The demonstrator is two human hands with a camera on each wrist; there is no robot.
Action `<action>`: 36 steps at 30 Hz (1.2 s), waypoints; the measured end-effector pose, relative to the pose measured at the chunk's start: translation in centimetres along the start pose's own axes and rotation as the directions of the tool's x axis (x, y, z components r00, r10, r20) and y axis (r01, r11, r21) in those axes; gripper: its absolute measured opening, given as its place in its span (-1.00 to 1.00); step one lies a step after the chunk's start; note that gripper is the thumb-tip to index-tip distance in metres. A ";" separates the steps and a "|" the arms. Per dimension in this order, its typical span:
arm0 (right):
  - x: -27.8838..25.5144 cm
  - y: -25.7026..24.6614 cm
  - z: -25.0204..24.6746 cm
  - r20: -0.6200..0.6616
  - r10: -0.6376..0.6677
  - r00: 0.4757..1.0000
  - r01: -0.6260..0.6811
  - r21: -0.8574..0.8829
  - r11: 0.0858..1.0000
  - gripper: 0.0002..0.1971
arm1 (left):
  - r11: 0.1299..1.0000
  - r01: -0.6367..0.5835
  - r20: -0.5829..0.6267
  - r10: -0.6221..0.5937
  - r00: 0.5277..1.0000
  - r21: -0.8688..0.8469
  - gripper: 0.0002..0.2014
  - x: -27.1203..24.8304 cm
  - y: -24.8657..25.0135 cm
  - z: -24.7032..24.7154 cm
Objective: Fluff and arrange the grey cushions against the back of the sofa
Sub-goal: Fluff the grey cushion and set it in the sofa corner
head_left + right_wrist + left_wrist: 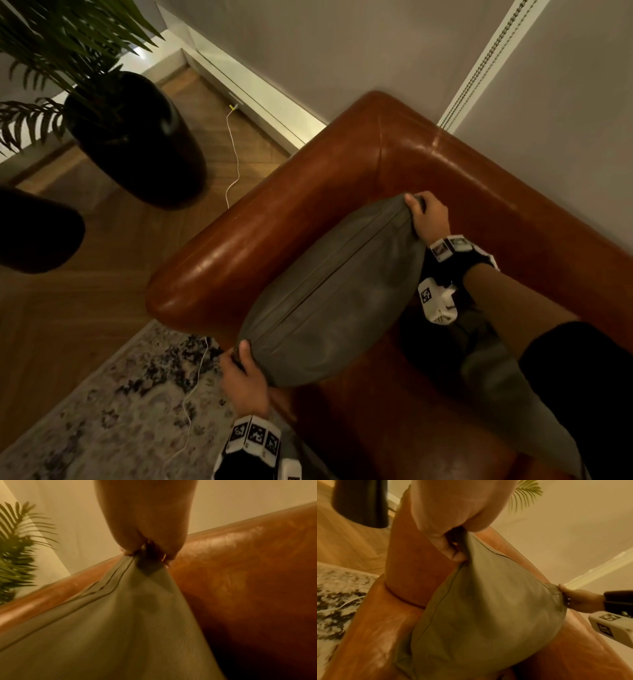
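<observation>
A plump grey cushion stands on edge on the brown leather sofa, close to its left armrest, zip seam upward. My left hand pinches its near corner. My right hand pinches the far corner, near the sofa's back. In the left wrist view the grey cushion hangs from my left hand, with my right hand at the other corner. The right wrist view shows my right hand bunching the cushion cloth. A second grey cushion lies partly under my right forearm.
A large dark plant pot with palm fronds stands on the wooden floor left of the sofa. A white cable runs from the wall across the floor onto a patterned rug. Walls close in behind the sofa.
</observation>
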State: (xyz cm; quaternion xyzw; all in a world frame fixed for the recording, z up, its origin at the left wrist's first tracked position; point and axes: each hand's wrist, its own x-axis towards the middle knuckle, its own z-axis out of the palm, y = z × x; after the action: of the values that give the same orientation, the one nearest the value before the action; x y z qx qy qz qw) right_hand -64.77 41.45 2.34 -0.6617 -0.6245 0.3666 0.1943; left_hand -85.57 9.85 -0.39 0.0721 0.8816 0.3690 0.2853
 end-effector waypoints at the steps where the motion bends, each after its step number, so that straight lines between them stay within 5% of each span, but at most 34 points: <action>1: -1.3 0.5 0.2 -0.056 -0.003 0.998 0.004 0.009 1.000 -0.58 | 1.000 -0.004 0.004 0.004 1.000 -0.012 -0.56 0.0 -0.1 0.1; 4: -7.6 3.6 1.9 -0.222 0.102 0.970 -0.077 0.119 0.990 -0.48 | 0.999 0.001 -0.006 -0.001 1.000 -0.038 -0.56 0.2 -0.2 0.3; 6: -12.7 5.3 4.3 -0.048 0.407 0.912 -0.375 0.303 0.876 -0.37 | 0.999 0.014 -0.012 -0.015 1.000 -0.052 -0.57 0.2 -0.4 0.5; 8: -15.6 5.3 7.3 0.236 0.535 0.811 -0.581 0.419 0.697 -0.17 | 0.997 0.017 -0.015 -0.018 1.000 -0.069 -0.58 0.2 -0.5 0.7; 14: -13.1 1.4 12.9 0.283 0.554 0.783 -0.604 0.134 0.786 0.04 | 0.995 -0.002 -0.046 -0.003 0.999 -0.101 -0.54 0.8 0.3 0.4; 16: -13.2 1.1 12.2 0.200 0.587 0.784 -0.618 0.158 0.770 -0.08 | 0.995 0.017 -0.050 -0.022 0.999 -0.099 -0.52 0.8 0.7 0.3; 18: -14.0 0.3 11.4 -0.027 0.472 0.881 -0.459 0.192 0.867 -0.27 | 0.992 0.040 -0.048 -0.045 0.998 -0.117 -0.48 0.3 1.0 0.4; 20: -15.5 0.0 12.3 -0.108 -0.044 0.993 0.025 -0.172 0.985 -0.38 | 0.985 0.087 -0.027 -0.092 0.995 -0.148 -0.45 -0.4 1.2 0.8; 21: -16.5 0.0 12.9 0.021 -0.338 0.941 0.326 -0.317 0.891 -0.40 | 0.982 0.103 -0.018 -0.108 0.994 -0.160 -0.44 -0.7 1.2 0.9; 23: -18.1 0.4 14.4 0.386 -0.672 0.632 0.772 -0.385 0.506 -0.44 | 0.984 0.103 -0.020 -0.107 0.994 -0.146 -0.46 -0.8 1.1 1.3; 24: -18.4 1.0 14.8 0.524 -0.708 0.474 0.878 -0.341 0.335 -0.45 | 0.987 0.094 -0.025 -0.098 0.995 -0.128 -0.47 -0.7 1.0 1.3; 25: -18.0 1.6 14.7 0.610 -0.700 0.370 0.926 -0.297 0.231 -0.47 | 0.990 0.085 -0.027 -0.089 0.996 -0.116 -0.48 -0.5 0.9 1.3; 26: -16.8 2.2 14.4 0.648 -0.687 0.330 0.940 -0.292 0.176 -0.49 | 0.991 0.075 -0.027 -0.079 0.997 -0.112 -0.50 -0.2 0.9 1.3; 28: -13.5 3.1 12.9 0.646 -0.666 0.373 0.915 -0.375 0.149 -0.51 | 0.992 0.045 -0.024 -0.049 0.999 -0.122 -0.52 0.3 0.7 1.1; 32: -6.2 3.0 7.9 0.480 -0.487 0.729 0.680 -0.589 0.437 -0.50 | 0.992 -0.001 -0.002 0.000 1.000 -0.129 -0.57 0.6 0.7 0.8; 34: -2.6 3.5 5.4 0.287 -0.285 0.914 0.405 -0.669 0.623 -0.50 | 0.991 -0.002 0.007 0.003 1.000 -0.131 -0.56 0.3 0.7 0.8; 36: 0.2 3.6 3.0 0.112 0.049 0.993 0.031 -0.616 0.787 -0.46 | 0.988 0.030 0.005 -0.030 1.000 -0.149 -0.54 -0.3 0.5 0.7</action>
State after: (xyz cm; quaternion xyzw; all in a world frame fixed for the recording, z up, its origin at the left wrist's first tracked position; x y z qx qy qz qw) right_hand -64.54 40.47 -2.25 -0.6683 -0.7173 0.1835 -0.0723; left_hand -84.98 10.53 -0.24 0.0379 0.8521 0.4295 0.2967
